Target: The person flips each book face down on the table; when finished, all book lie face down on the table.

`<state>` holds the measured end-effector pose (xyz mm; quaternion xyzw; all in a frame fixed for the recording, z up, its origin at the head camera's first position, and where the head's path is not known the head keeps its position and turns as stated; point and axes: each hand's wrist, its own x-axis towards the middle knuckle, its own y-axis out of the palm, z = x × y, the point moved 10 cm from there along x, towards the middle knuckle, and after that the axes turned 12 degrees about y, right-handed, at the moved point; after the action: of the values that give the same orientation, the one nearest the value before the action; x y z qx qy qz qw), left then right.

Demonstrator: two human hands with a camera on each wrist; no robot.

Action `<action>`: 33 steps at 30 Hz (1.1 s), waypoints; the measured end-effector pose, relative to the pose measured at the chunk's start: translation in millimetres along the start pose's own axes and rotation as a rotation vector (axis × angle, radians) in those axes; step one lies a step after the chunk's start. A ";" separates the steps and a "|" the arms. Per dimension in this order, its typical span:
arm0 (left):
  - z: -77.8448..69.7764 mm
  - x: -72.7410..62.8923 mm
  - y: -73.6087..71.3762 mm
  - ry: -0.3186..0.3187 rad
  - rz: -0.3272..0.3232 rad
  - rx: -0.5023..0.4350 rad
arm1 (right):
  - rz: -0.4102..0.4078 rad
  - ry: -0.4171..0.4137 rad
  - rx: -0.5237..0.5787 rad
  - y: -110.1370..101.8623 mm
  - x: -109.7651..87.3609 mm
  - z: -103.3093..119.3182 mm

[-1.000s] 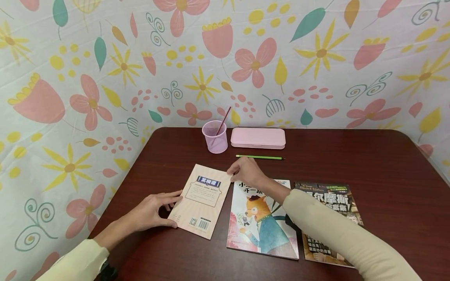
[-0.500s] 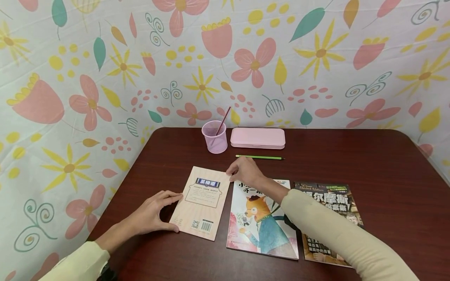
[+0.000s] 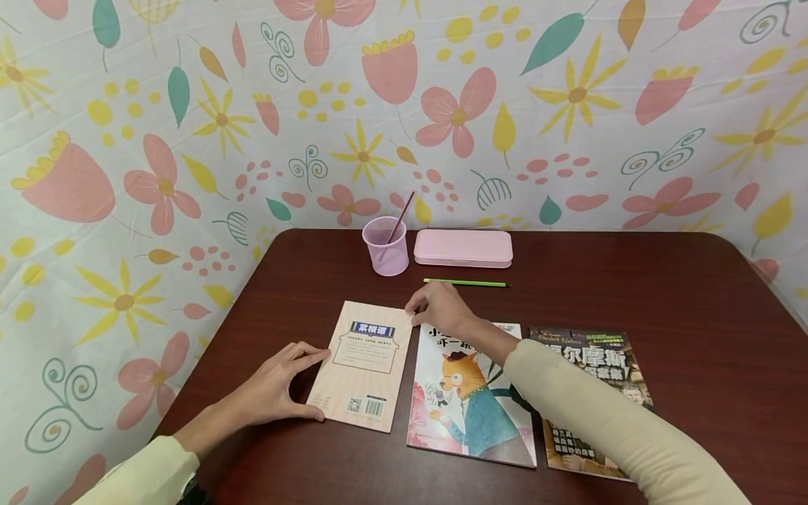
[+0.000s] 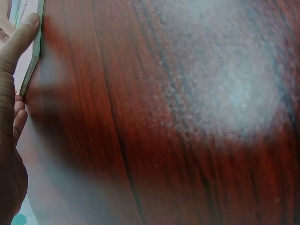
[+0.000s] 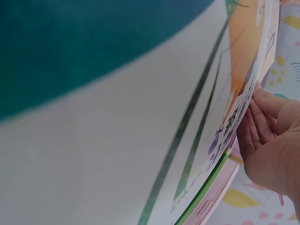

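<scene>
A cream paperback book (image 3: 362,361) lies back cover up on the table, barcode near its lower edge. My left hand (image 3: 271,386) holds its lower left corner, with the thumb at the bottom edge and fingertips against the left edge. In the left wrist view the thumb of my left hand (image 4: 11,108) touches the book (image 4: 32,70). My right hand (image 3: 442,308) pinches the book's upper right corner between thumb and fingers. Below that forearm lies a picture book (image 3: 467,414) with a cartoon animal on its cover, partly covered by the hand and sleeve.
A dark-covered book (image 3: 602,351) lies at the right, partly under the right sleeve. Behind the books are a green pencil (image 3: 482,283), a pink pencil case (image 3: 463,249) and a pink mesh cup (image 3: 386,256) holding a pencil. A flowered cloth (image 3: 404,140) hangs behind the table (image 3: 694,301).
The cream book has turned slightly, its top edge shifting left and nearer, its bottom edge to the right. My left hand has moved a little with it; my right hand has barely moved.
</scene>
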<state>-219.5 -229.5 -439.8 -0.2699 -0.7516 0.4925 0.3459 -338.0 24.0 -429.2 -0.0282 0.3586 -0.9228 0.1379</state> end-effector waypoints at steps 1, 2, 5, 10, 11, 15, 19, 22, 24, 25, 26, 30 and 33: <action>-0.1 0.2 0.3 -0.001 0.002 0.001 | 0.003 0.000 0.000 0.2 0.1 -0.1; -0.3 0.3 0.5 -0.001 0.003 0.003 | 0.005 -0.001 -0.001 0.3 0.4 -0.4; -1.2 0.7 0.8 0.002 0.005 0.007 | 0.005 -0.009 -0.010 0.2 1.7 -0.9; -4.2 0.9 1.0 0.029 -0.003 0.013 | 0.005 -0.020 -0.019 0.3 3.6 -1.5; -4.7 0.8 1.0 0.034 -0.005 0.016 | 0.006 -0.019 -0.019 0.4 3.7 -1.5; -6.0 0.7 1.7 0.045 -0.005 0.022 | 0.011 -0.014 -0.019 0.5 3.5 -1.3; -7.7 0.7 3.1 0.054 0.005 0.026 | 0.013 -0.032 -0.028 0.1 3.0 0.5; -9.2 0.9 3.9 0.066 0.011 0.035 | 0.016 -0.041 -0.031 0.1 2.7 0.9; -10.1 1.2 4.1 0.072 0.013 0.044 | 0.017 -0.046 -0.033 0.1 2.7 0.8; -10.5 1.3 4.0 0.074 0.015 0.047 | 0.017 -0.046 -0.030 0.3 2.9 0.5; -10.7 1.4 3.9 0.074 0.016 0.051 | 0.020 -0.043 -0.025 0.6 3.3 -0.3; -11.0 1.0 2.6 0.079 0.027 0.077 | 0.025 -0.044 -0.006 1.0 4.1 -1.0; -10.4 0.5 1.8 0.081 0.041 0.103 | 0.026 -0.048 -0.001 -0.3 3.3 -0.7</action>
<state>-211.6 -222.7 -438.5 -0.2869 -0.7050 0.5260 0.3794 -341.3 23.8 -429.7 -0.0459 0.3558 -0.9199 0.1585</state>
